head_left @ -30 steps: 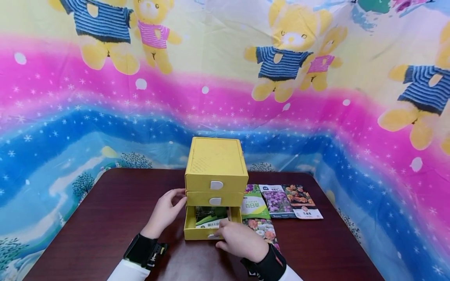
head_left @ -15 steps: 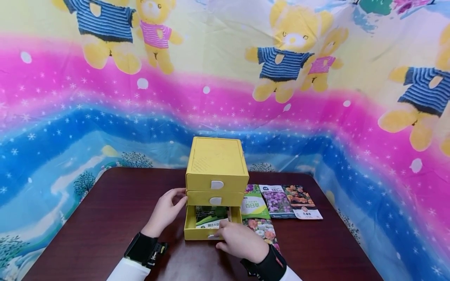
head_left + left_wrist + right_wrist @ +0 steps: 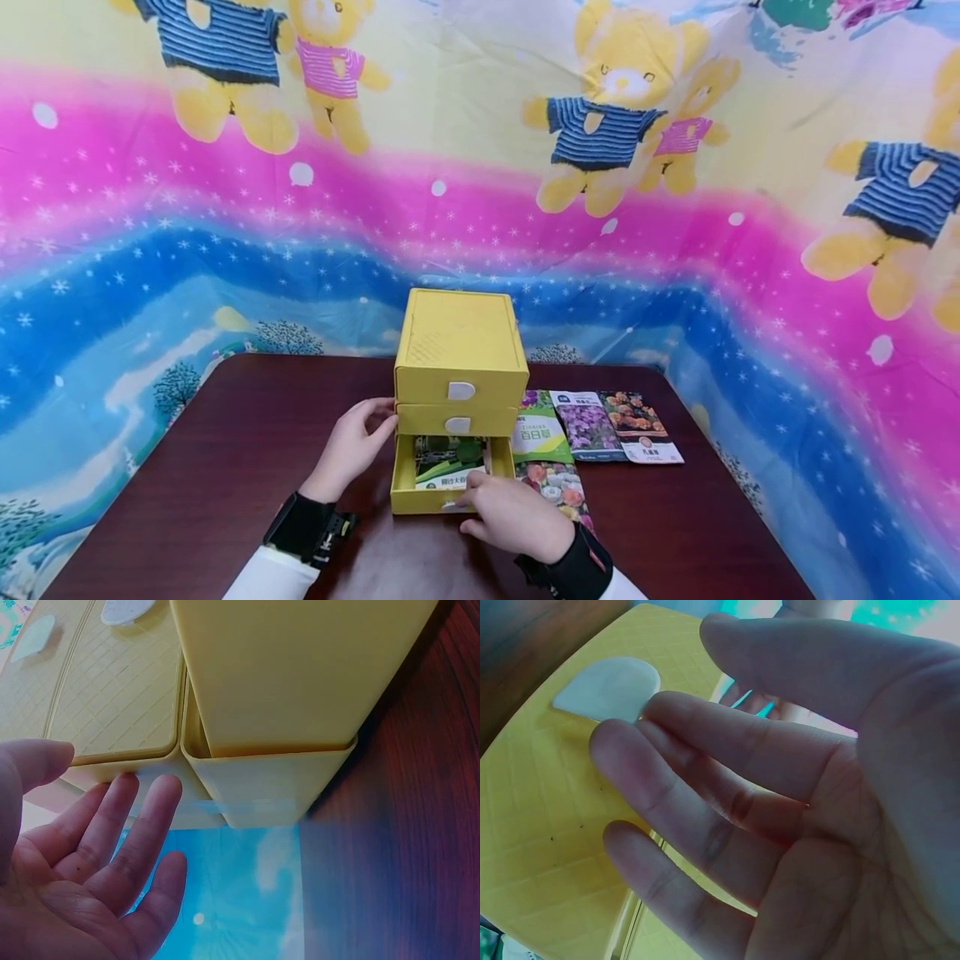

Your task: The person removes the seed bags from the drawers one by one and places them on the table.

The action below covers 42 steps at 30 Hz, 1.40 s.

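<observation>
The bottom drawer (image 3: 420, 502) came slightly outward, its front edge touching the right hand (image 3: 516, 517); left hand (image 3: 347, 450) touches cabinet (image 3: 463, 329), both thumbs apart from fingers. Green packet (image 3: 542, 447) reads 百日草.

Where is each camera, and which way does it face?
Head: on the head, facing forward and down at the yellow drawer unit; left hand, right hand, sleeves show.
Left wrist: on that wrist, facing the unit's fronts and side; left hand shows.
Right wrist: on that wrist, facing a white tab; right hand shows, apparently left hand behind.
Head and left wrist share the open bottom drawer.
</observation>
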Available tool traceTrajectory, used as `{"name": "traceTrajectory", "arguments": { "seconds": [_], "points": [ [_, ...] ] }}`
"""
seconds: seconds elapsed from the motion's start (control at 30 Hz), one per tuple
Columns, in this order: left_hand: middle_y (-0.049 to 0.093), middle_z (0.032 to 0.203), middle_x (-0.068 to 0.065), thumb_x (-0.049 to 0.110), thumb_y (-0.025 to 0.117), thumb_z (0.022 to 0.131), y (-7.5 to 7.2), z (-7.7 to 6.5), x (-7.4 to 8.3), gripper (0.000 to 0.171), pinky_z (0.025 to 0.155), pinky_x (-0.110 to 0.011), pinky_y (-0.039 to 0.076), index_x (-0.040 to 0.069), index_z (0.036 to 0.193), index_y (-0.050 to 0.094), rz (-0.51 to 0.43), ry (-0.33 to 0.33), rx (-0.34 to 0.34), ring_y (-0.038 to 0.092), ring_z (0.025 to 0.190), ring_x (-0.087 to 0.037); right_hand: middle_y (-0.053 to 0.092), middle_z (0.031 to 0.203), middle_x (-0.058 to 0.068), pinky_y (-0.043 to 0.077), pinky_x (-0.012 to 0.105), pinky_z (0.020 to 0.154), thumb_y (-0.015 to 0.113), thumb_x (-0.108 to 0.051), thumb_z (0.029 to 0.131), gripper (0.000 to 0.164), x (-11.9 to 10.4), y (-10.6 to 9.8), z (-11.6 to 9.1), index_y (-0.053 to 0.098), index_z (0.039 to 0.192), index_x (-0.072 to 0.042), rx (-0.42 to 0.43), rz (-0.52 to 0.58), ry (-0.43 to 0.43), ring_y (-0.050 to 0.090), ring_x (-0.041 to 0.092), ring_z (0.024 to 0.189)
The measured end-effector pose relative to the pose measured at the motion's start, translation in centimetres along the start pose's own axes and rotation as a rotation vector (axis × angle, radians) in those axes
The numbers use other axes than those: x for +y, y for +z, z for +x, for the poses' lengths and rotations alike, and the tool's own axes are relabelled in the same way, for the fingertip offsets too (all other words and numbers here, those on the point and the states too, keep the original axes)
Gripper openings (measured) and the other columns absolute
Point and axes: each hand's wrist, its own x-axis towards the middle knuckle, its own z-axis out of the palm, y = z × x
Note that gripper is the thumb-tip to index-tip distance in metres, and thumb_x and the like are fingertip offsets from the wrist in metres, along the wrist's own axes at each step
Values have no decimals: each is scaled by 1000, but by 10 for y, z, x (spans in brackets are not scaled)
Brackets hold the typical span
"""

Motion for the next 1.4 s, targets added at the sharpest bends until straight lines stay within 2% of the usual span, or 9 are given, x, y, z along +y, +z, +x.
{"name": "traceTrajectory", "arguments": {
  "seconds": [0.6, 1.1, 1.4],
  "points": [
    [68, 112, -10, 17, 66, 100, 1, 2, 0, 33, 86, -42, 51, 4, 131, 65, 1, 2, 6, 64, 100, -24, 57, 92, -9, 44, 17, 64, 74, -32, 95, 21, -8, 0, -7, 78, 111, -20, -25, 37, 16, 51, -2, 71],
    [67, 114, -10, 18, 65, 101, 0, 0, -2, 34, 85, -41, 50, 6, 133, 64, 16, 7, 2, 63, 100, -23, 60, 93, -9, 43, 16, 62, 75, -33, 94, 20, -15, 2, -13, 79, 110, -24, -23, 4, -42, 52, -3, 71],
    [68, 113, -10, 18, 65, 101, 0, 1, -2, 34, 85, -41, 51, 5, 133, 64, 14, 9, 6, 63, 99, -24, 62, 93, -8, 41, 14, 62, 73, -30, 96, 19, -15, 1, -16, 79, 112, -23, -23, 23, -69, 52, -4, 72]
  ]
}}
